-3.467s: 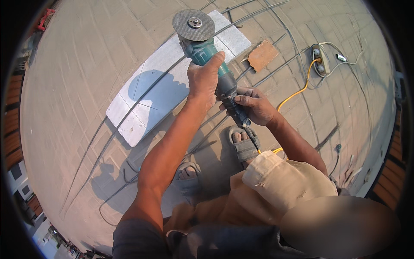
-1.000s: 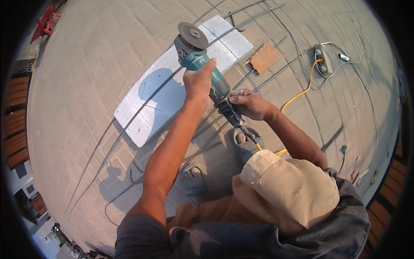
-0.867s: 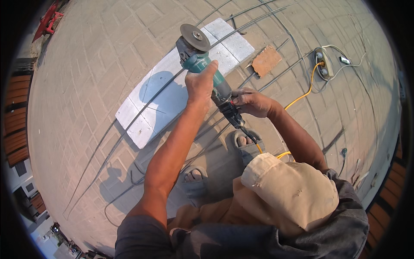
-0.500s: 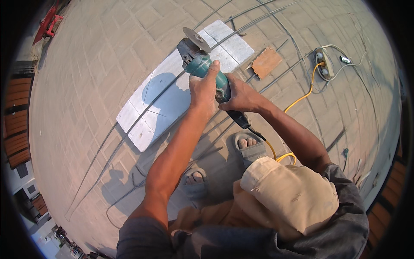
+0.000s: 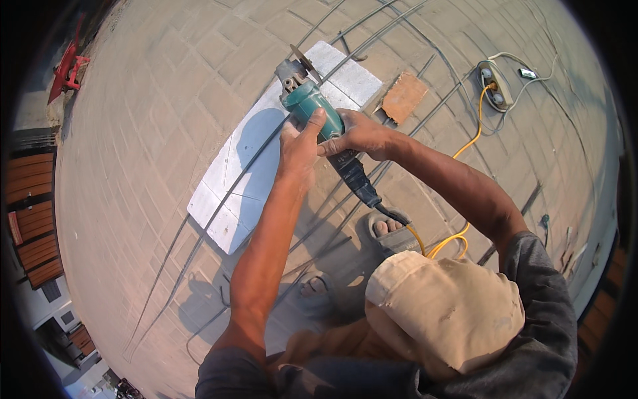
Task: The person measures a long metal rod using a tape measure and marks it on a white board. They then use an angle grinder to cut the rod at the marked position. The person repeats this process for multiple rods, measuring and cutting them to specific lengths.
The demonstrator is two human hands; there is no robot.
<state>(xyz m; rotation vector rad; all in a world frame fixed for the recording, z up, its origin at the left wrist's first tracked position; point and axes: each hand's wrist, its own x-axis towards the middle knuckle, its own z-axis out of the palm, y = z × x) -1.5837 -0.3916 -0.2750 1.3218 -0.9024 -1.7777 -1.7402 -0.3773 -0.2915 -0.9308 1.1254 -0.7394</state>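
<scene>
Both my hands are wrapped round a green angle grinder (image 5: 310, 106), whose thin cutting disc (image 5: 304, 63) points away from me. My left hand (image 5: 300, 147) grips the left side of the body, thumb along the top. My right hand (image 5: 362, 135) holds it from the right, lower down near the black handle (image 5: 357, 178). Below the tool lies a long steel rod (image 5: 246, 167), crossing a white slab (image 5: 216, 209) marked with thin lines. The disc is at the rod's far stretch; whether they touch I cannot tell.
More steel rods (image 5: 432, 113) lie across the paving. A brown broken piece of board (image 5: 404, 98) rests right of the slab. Farther right is a power strip (image 5: 495, 86) with a yellow cord (image 5: 470, 141) running back toward my feet. A red metal object (image 5: 68, 66) stands far left.
The grinder has turned so its disc shows more edge-on, and its handle shows more. My right hand has shifted left along the body. The whole view has tilted slightly.
</scene>
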